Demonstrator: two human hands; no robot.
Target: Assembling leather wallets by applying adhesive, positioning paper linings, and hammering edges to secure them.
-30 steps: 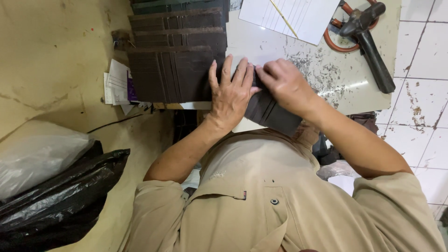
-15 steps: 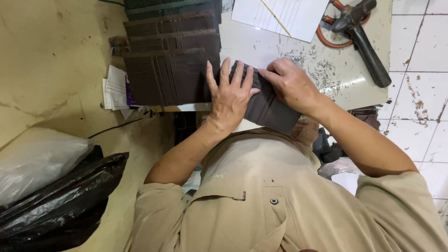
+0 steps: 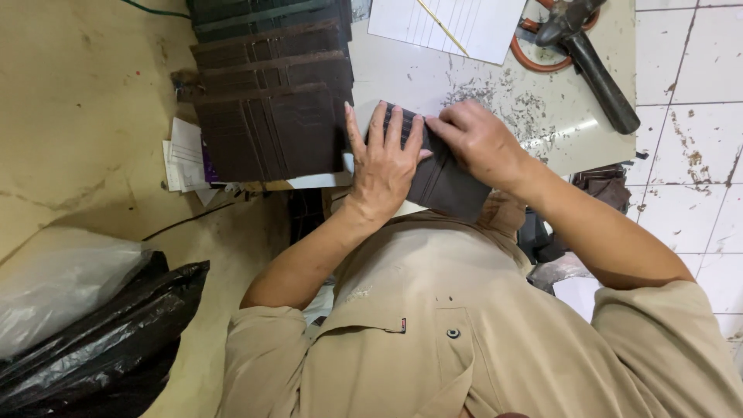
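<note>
A dark brown leather wallet piece (image 3: 445, 182) lies at the near edge of a white worktable (image 3: 402, 70). My left hand (image 3: 383, 159) lies flat on its left part, fingers spread and pointing away from me. My right hand (image 3: 480, 143) presses down on its upper right part with bent fingers. Much of the piece is hidden under both hands. Just left of my left hand stands a stack of similar brown leather wallet pieces (image 3: 271, 116), overlapped in steps.
A sheet of lined paper with a pencil (image 3: 449, 27) lies at the table's far side. A black-handled tool on an orange ring (image 3: 588, 46) rests far right. Scraps (image 3: 503, 101) litter the table. Black and clear plastic bags (image 3: 85, 325) sit on the floor at left. Papers (image 3: 186, 155) poke out under the stack.
Both hands have stayed on the brown piece, shifting slightly; the view has drifted a little, so the table sits lower in the picture.
</note>
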